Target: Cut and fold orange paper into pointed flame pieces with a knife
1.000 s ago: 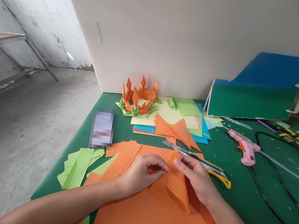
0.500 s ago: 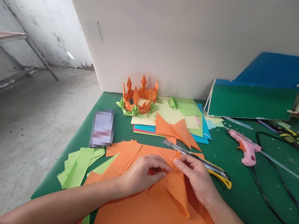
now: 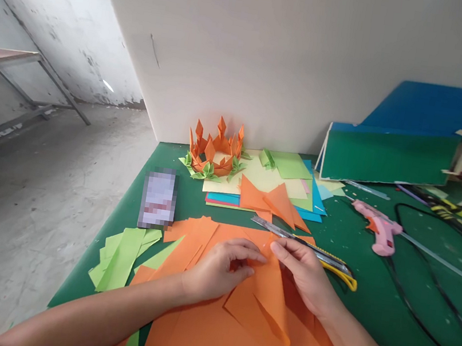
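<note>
At 5 o'clock in view, the orange sheet (image 3: 272, 295) looks part-folded, lower flaps loose, with the right hand (image 3: 309, 274) pinching its top, the left hand (image 3: 217, 266) half-curled, hold unclear, and an orange crown (image 3: 219, 167) seemingly assembled at its 11 o'clock.

This looks like a craft workshop: a green worktop (image 3: 368, 297) carries coloured paper (image 3: 206, 337), a box cutter (image 3: 323, 255), a pink glue gun (image 3: 384, 235) and a folded-paper crown (image 3: 215, 162), beside a bare concrete floor (image 3: 98, 159) and stained wall (image 3: 76, 17).
</note>
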Available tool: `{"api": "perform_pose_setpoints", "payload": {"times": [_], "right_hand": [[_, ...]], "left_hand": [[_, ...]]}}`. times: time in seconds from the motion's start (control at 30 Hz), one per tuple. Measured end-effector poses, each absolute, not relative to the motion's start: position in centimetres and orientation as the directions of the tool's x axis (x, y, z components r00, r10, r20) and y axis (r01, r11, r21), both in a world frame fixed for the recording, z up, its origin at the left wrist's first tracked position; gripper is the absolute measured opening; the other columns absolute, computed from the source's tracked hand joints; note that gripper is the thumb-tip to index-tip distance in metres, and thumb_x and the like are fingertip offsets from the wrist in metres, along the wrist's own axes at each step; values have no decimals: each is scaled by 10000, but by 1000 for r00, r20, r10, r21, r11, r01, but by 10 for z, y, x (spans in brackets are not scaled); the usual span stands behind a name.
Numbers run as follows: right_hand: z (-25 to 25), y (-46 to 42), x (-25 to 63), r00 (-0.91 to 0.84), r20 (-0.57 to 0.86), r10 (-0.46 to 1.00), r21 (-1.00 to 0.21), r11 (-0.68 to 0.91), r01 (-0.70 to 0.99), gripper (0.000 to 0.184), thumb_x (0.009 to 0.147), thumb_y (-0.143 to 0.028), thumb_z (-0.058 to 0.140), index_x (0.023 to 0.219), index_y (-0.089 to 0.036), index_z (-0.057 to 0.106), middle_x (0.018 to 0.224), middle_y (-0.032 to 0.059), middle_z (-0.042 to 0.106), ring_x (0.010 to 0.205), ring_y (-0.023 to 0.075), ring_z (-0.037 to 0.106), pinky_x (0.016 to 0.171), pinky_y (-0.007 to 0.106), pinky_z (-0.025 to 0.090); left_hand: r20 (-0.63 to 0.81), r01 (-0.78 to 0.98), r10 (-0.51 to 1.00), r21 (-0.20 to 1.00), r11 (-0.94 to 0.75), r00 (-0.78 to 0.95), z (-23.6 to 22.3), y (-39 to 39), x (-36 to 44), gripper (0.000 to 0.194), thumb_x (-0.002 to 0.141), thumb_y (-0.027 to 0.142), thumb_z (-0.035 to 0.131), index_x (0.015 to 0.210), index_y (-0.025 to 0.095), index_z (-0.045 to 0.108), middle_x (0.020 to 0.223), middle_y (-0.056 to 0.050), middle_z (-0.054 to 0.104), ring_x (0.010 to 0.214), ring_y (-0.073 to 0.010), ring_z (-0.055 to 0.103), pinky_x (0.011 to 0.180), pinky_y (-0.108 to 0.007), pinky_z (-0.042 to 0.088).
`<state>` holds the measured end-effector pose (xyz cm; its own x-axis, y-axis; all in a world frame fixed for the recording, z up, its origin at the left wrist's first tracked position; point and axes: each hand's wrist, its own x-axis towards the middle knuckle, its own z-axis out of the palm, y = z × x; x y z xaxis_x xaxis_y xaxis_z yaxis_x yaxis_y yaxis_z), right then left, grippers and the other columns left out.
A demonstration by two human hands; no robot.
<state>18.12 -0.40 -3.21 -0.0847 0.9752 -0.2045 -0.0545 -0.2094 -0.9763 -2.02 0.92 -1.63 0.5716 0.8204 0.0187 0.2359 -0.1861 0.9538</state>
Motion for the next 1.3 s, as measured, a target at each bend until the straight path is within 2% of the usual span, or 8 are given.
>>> {"api": "perform_pose_setpoints", "payload": {"times": [0.3,0.7,1.03,1.2,1.3], "right_hand": [[-30,-5,178,-50,-206,977,-977,-208,-52,295,793,-510,698,741,-223,651,665,-24,537,640,144,456,613,278,372],[-27,-4,174,-51,-216,975,-970,-221,-106,247,777,-455,715,739,-223,641,749,-8,603,657,140,478,614,275,379],[-25,-4,172,-28,-227,974,-964,-228,-139,237,803,-452,692,764,-221,660,650,-38,501,609,117,410,570,249,344],[-27,-3,176,-15,-249,969,-944,-246,-219,241,821,-473,680,836,-232,666,620,-44,454,610,119,410,556,241,326],[-27,-3,177,-31,-252,967,-946,-253,-204,270,832,-496,674,937,-247,667,654,-46,462,617,116,419,567,240,328]], "left_hand": [[53,208,774,950,-234,632,-18,10,-21,462,801,45,517,1150,278,709,1145,-81,622,739,-123,583,658,-250,492],[43,221,730,939,-262,682,-20,10,-21,556,794,-1,481,1220,306,663,1227,-78,587,785,-138,598,651,-255,470],[104,211,682,908,-363,724,-19,11,-21,579,782,-25,468,1243,284,631,1258,-78,587,827,-147,620,660,-253,480],[105,243,672,882,-403,733,-19,9,-21,607,752,-44,460,1254,264,609,1266,-63,574,673,-84,535,599,-233,441],[81,245,685,898,-365,724,-21,9,-22,589,766,-36,466,1250,268,609,1271,-61,556,674,-77,528,621,-234,456]]}}
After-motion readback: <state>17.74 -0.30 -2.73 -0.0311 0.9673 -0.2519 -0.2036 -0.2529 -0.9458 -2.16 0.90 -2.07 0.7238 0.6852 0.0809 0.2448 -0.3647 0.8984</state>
